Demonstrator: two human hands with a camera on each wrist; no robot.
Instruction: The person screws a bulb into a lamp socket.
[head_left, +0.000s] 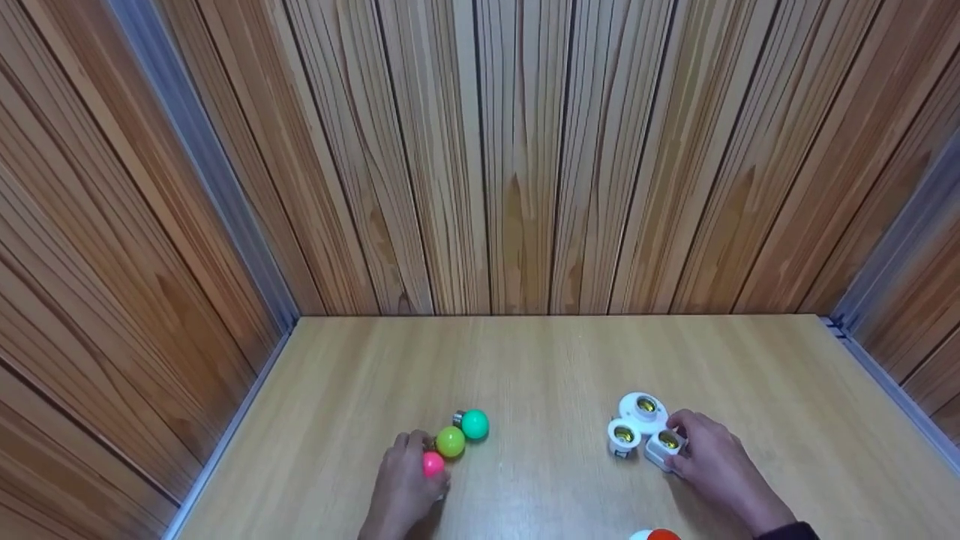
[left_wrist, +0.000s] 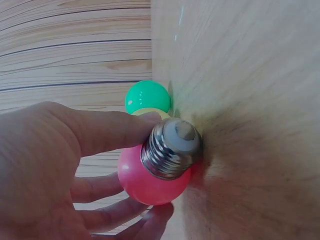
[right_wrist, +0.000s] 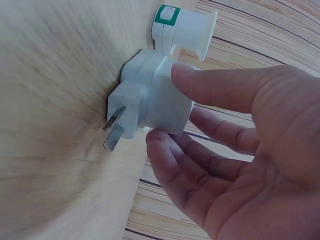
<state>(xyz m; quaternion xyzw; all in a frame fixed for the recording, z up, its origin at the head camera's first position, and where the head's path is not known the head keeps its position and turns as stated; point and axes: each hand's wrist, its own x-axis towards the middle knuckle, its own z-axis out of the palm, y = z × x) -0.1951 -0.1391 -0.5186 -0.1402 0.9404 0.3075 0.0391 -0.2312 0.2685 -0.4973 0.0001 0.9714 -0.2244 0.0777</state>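
Note:
My left hand (head_left: pixel 405 481) holds a pink light bulb (head_left: pixel 433 464), its thumb against the metal screw base (left_wrist: pixel 167 155) and its fingers round the pink globe (left_wrist: pixel 150 182). Just beyond it lie a yellow-green bulb (head_left: pixel 450 442) and a green bulb (head_left: pixel 475 424) in a slanting row. On the right, my right hand (head_left: pixel 712 465) grips a white plug-in lamp socket (right_wrist: pixel 170 97) between thumb and fingers; two flat metal prongs (right_wrist: pixel 114 137) stick out of it. Beside that socket stand a round white lamp holder (head_left: pixel 634 407) and a smaller white lamp holder (head_left: pixel 619 444), their brass insides facing up.
In the right wrist view, one white holder bears a green-framed switch (right_wrist: pixel 167 15). A red object with a white part (head_left: pixel 664 535) shows at the bottom edge of the head view. Wood-plank walls (head_left: pixel 517 150) enclose the light wooden table (head_left: pixel 540 360) at the back and sides.

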